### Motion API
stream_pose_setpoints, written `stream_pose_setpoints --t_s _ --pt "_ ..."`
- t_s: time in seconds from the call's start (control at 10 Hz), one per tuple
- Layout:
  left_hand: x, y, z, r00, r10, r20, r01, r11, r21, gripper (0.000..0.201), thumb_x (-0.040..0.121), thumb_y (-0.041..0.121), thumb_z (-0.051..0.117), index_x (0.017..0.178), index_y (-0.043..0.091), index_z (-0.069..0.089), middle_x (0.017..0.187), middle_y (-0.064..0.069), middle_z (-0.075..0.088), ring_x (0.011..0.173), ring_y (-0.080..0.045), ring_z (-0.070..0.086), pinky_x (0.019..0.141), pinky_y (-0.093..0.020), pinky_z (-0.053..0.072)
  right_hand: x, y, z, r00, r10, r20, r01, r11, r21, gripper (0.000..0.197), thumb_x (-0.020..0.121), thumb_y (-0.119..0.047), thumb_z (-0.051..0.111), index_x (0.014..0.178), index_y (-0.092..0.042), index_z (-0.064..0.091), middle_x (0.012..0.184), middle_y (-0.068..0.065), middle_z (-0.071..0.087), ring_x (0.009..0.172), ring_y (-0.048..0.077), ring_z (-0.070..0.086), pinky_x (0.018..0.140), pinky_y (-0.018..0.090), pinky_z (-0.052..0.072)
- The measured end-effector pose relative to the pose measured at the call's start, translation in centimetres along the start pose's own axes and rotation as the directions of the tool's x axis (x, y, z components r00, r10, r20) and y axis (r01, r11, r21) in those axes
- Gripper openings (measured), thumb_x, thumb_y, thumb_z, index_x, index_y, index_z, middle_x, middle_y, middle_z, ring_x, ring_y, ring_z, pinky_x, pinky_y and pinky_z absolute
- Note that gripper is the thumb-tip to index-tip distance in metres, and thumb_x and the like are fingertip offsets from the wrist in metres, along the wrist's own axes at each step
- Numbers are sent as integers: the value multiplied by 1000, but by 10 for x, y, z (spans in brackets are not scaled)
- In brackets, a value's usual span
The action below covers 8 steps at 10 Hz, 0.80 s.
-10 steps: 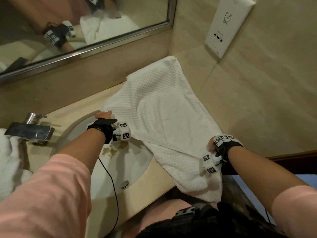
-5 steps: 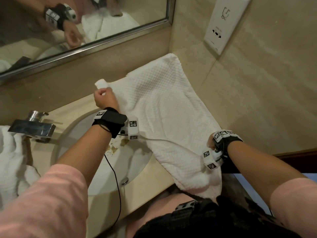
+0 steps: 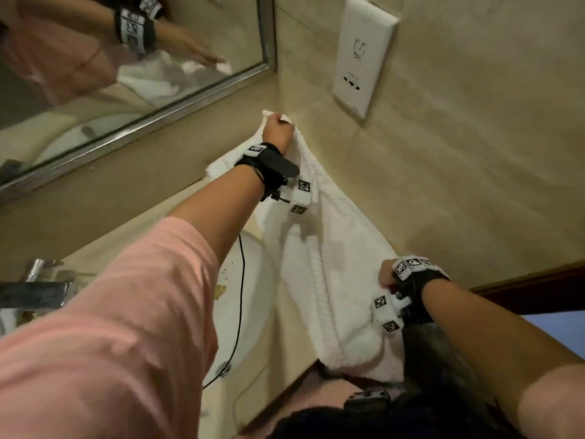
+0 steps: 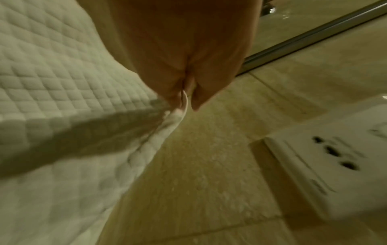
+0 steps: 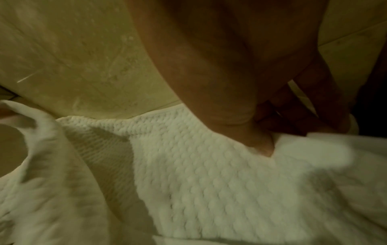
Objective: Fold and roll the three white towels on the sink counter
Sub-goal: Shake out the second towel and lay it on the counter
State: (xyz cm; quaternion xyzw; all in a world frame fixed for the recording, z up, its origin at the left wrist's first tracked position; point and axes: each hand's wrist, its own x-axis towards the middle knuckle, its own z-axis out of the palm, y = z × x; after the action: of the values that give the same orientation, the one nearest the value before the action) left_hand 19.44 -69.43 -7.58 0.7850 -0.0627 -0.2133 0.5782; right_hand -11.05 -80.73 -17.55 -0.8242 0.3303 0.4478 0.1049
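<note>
A white waffle-weave towel [image 3: 342, 280] lies along the right end of the sink counter, against the side wall, folded over lengthwise. My left hand [image 3: 278, 129] pinches a far corner of the towel [image 4: 62, 82] at the back corner of the counter, just below the mirror. My right hand [image 3: 387, 275] grips the near edge of the towel [image 5: 199, 174], thumb pressed on top and fingers curled under. The towel's near end hangs over the counter's front edge. More white towel [image 3: 6, 315] shows at the far left edge.
The white basin [image 3: 253, 312] lies left of the towel, with brown specks and a drain [image 3: 224, 369]. A chrome tap [image 3: 34, 289] stands at the left. A mirror [image 3: 126, 58] runs along the back wall and a white socket plate [image 3: 364, 55] sits on the side wall.
My left hand carried the towel's left corner from over the basin up and right to the back corner, folding the towel over itself. My right hand stayed on the near edge.
</note>
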Motion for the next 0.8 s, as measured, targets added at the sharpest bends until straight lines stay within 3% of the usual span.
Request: stream_pose_setpoints --t_s 0.1,0.2,0.3,0.4,0.5,0.6,0.7,0.8 --pt "44 -36 19 979 -121 165 108 990 88 70 72 16 61 137 2 40 129 -23 54 118 -36 56 100 -44 47 -2 -1 7 1000 -11 22 5 966 258 34 83 -7 62 115 3 63 114 19 64 83 24 54 75 25 47" --pt "27 -42 24 964 -151 219 131 986 100 87 82 9 62 151 21 10 143 -22 42 125 -36 49 102 -44 44 -12 -2 9 1000 12 19 -19 912 410 36 82 -1 60 117 6 61 116 22 63 83 25 55 77 28 49" --pt "-16 -32 22 947 -57 315 102 987 -128 71 92 -7 46 146 27 16 139 -21 40 109 -20 51 79 -27 49 -13 1 15 1000 -7 -10 11 892 452 37 82 0 59 118 6 60 116 23 62 84 25 55 77 29 50" --pt "-37 -40 16 903 -82 421 203 947 -251 42 96 3 47 130 27 39 119 -6 50 100 -16 56 82 -29 47 -15 5 19 999 -28 -26 37 876 481 35 85 0 56 120 6 58 102 18 60 81 24 55 69 26 47" --pt "-58 -52 10 865 -151 479 274 941 -198 27 96 7 49 117 24 50 115 0 55 101 -19 59 95 -35 46 -19 9 24 999 -32 -35 45 858 512 14 89 -2 52 101 -7 58 92 12 54 65 19 52 51 21 41" --pt "-78 -63 12 842 -219 493 264 964 -22 19 98 7 42 107 19 55 102 1 57 93 -17 58 88 -31 45 -23 20 32 999 -12 -52 39 836 547 18 90 -3 51 76 -14 47 75 6 52 58 15 50 33 16 41" --pt "-100 -73 19 822 -281 496 230 959 163 15 98 7 43 104 15 55 102 0 56 93 -17 55 85 -30 43 -24 36 41 999 33 15 -36 839 543 19 90 -4 47 71 -7 50 64 10 54 41 17 52 32 16 39" --pt "-122 -83 31 813 -315 489 214 944 252 19 97 5 47 88 19 57 99 0 55 84 -14 55 77 -27 43 -30 61 53 998 17 67 -47 874 484 18 85 -20 56 84 -1 56 71 11 63 51 19 57 47 20 42"
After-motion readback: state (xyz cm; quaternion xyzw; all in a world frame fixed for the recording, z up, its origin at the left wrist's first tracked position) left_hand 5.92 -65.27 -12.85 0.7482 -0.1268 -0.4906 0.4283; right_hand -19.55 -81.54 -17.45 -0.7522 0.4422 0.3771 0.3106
